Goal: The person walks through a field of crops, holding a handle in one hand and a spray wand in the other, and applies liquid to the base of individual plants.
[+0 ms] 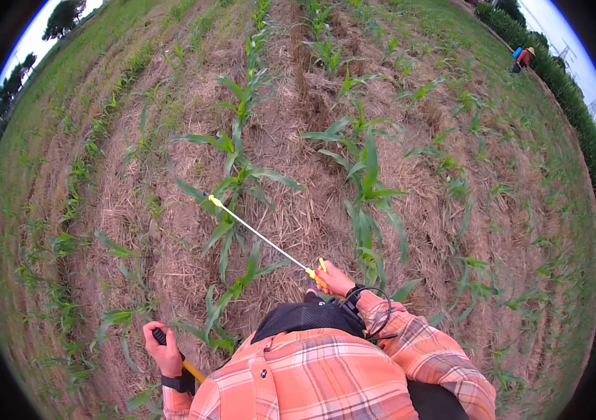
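Note:
My right hand (335, 278) is closed around the yellow trigger handle of a spray wand (261, 236). Its thin white tube points forward and to the left, and the yellow nozzle (215, 201) is over the leaves of a young corn plant (238, 171). A black hose (387, 315) loops beside my right wrist. Down at the lower left, my left hand (165, 350) is wrapped around the black grip of a yellow pump lever (193, 371). The lever's other end is hidden behind my plaid sleeve and body.
Rows of young corn (368, 175) run away from me on both sides, with straw-covered soil (284, 140) between them. Far off at the upper right, a person (522, 59) with a blue pack stands near a tall green hedge-like strip (571, 105).

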A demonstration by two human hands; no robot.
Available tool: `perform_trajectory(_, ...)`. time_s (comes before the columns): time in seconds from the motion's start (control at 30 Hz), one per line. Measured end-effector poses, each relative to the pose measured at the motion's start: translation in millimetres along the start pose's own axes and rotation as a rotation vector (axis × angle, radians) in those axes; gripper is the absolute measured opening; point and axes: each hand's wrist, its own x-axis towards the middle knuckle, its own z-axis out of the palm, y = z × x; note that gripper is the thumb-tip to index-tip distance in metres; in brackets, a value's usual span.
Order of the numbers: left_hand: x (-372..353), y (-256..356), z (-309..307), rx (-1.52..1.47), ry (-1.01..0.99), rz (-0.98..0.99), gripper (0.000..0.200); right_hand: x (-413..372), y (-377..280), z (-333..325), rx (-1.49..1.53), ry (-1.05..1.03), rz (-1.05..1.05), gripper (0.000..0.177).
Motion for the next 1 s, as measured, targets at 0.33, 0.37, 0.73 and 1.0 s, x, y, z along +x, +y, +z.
perform_trajectory(0.33,85.4,-23.3,150.6,0.173,-0.208,0.092,0.014,26.2,7.9,-117.8,0.226,0.416,-0.018,0.020)
perform_trajectory(0.37,90.4,-24.1,162.4,0.167,-0.229,0.101,0.013,28.9,15.4,-131.3,0.281,0.456,-0.049,0.020)
perform_trajectory(0.73,138.0,21.9,226.9,0.162,-0.275,0.120,0.013,17.6,24.1,-247.3,0.568,0.994,-0.096,0.021)
perform_trajectory(1.0,213.4,2.8,258.5,0.114,-0.323,0.119,0.013,36.2,1.1,-264.0,0.662,1.164,-0.091,0.021)
